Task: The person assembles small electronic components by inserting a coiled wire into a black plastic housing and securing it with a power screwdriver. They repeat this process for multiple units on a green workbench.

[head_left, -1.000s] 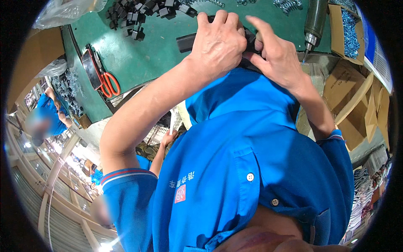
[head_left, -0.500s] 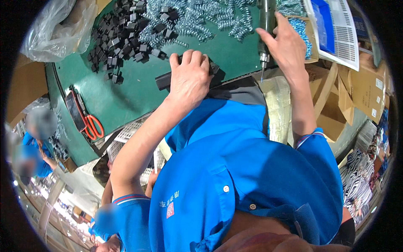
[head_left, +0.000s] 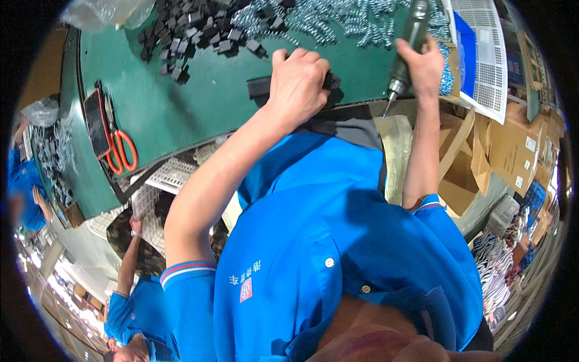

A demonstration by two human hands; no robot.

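Green matting covers the worktop point(head_left: 199, 102), and I am looking down at it over a blue shirt that fills the lower half of my view. My left hand point(head_left: 297, 84) lies curled over a flat black part point(head_left: 260, 88) near the worktop's front edge, pressing it down; the fingers hide most of it. My right hand point(head_left: 425, 63) is closed around a powered screwdriver point(head_left: 405, 51), tip pointing down just past the front edge. Toward the far edge lie a heap of small black blocks point(head_left: 199, 30) and a spread of silvery metal springs point(head_left: 338, 21). Red-handled scissors point(head_left: 120, 151) rest by the left end. Cardboard boxes point(head_left: 512, 145) crowd the right side, beside a white perforated panel point(head_left: 488, 54).
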